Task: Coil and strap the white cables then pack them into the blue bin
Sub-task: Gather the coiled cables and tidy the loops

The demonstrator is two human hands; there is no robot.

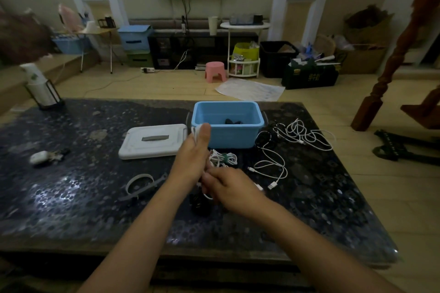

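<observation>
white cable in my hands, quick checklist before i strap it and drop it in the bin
1. White cable held by both left hand and right hand: ok.
2. Coil finished: cannot tell, hands hide it.
3. Spare grey strap on the table: ok.
4. Blue bin open, white lid set beside it: ok.
5. All cables done: not ok, loose white cables lie right of the bin.

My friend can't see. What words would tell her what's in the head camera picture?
Two bare hands, left hand and right hand, wind a white cable over a dark table. Behind them sits an open blue bin, its white lid lying to the left, with loose white cables to the right.
</observation>
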